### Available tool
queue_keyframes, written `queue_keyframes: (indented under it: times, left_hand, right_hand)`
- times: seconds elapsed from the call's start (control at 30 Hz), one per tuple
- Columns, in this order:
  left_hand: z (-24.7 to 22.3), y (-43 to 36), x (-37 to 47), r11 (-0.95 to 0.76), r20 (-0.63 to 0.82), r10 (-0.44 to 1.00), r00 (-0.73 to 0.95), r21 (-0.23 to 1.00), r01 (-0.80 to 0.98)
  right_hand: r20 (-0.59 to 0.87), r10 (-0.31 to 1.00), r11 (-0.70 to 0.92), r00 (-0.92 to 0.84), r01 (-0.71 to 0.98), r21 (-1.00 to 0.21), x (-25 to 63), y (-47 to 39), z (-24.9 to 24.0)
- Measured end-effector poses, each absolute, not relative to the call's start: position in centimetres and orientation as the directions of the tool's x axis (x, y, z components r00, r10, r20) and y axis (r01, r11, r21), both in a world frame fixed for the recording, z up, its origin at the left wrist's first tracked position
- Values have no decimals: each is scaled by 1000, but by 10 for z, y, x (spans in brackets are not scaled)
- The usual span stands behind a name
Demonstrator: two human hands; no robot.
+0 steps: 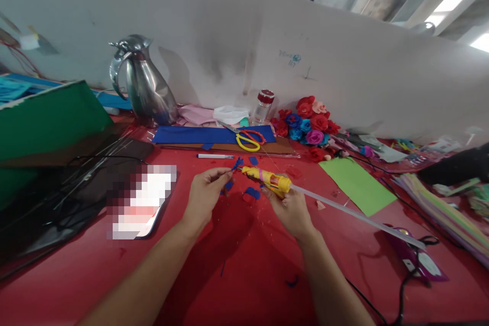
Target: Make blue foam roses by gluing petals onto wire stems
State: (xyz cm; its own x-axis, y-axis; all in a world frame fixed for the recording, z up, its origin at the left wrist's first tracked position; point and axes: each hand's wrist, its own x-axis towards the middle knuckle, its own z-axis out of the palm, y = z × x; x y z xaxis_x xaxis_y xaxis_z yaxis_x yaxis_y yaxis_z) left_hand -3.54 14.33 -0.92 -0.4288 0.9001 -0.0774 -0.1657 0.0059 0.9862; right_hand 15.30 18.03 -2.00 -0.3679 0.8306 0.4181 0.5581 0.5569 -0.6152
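Observation:
My right hand is closed round the handle of a yellow hot glue gun, which has a long clear glue stick running out of its back. Pinched in the fingers of my left hand is a small dark blue paper piece. The gun's nozzle is at this piece; whether they touch I cannot tell. Beneath and between the hands lie blue paper scraps on the red table.
A blue strip with yellow-and-red scissors and a marker lie ahead. Behind them stand a steel jug, a glass jar and paper flowers. A phone is left; green paper and a cord are right.

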Motion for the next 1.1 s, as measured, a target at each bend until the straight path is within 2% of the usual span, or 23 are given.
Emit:
queue_keyframes:
  times: [0.23, 0.4, 0.53, 0.63, 0.7, 0.73, 0.8, 0.87, 0.9, 0.93, 1.0, 1.1]
  left_hand:
    - [-7, 142, -33, -29, -61, 917, -394, 976, -217]
    - [-7, 140, -31, -91, 17, 921, -389, 981, -173]
    - [-11, 143, -31, -171, 115, 914, -389, 979, -111]
    - [-14, 144, -31, -219, 168, 914, -369, 971, -99]
    - [-14, 143, -31, -230, 179, 918, -355, 967, -107]
    - [-14, 143, -31, -232, 181, 919, -351, 967, -109]
    - [-14, 143, -30, -232, 182, 920, -348, 967, -106]
    - [-14, 142, -30, -228, 185, 923, -338, 969, -91]
    - [-14, 142, -29, -226, 188, 925, -330, 971, -80]
    - [-14, 142, -29, -222, 190, 929, -319, 972, -70]
    - [-14, 142, -28, -213, 189, 936, -296, 976, -51]
    - [-12, 143, -27, -189, 172, 946, -273, 981, -35]
  right_hand:
    - [364, 869, 495, -336, 626, -603, 157, 185, -17]
    - [191, 980, 156, -57, 815, -559, 187, 211, -21]
    - [62, 990, -88, 125, 907, -412, 222, 231, -34]
    - [105, 969, -175, 223, 922, -345, 238, 236, -37]
    - [213, 930, -202, 301, 899, -387, 238, 235, -35]
    - [257, 911, -182, 323, 873, -452, 234, 233, -32]
    - [273, 916, -46, 294, 752, -657, 217, 226, -25]
    - [181, 979, 125, 90, 435, -892, 194, 214, -18]
    - [129, 990, 141, -64, 252, -958, 182, 207, -14]
    - [80, 975, 102, -208, 99, -990, 170, 199, -11]
    - [40, 914, 4, -405, -89, -996, 152, 186, -6]
    - [31, 871, -96, -491, -232, -968, 139, 173, -1]
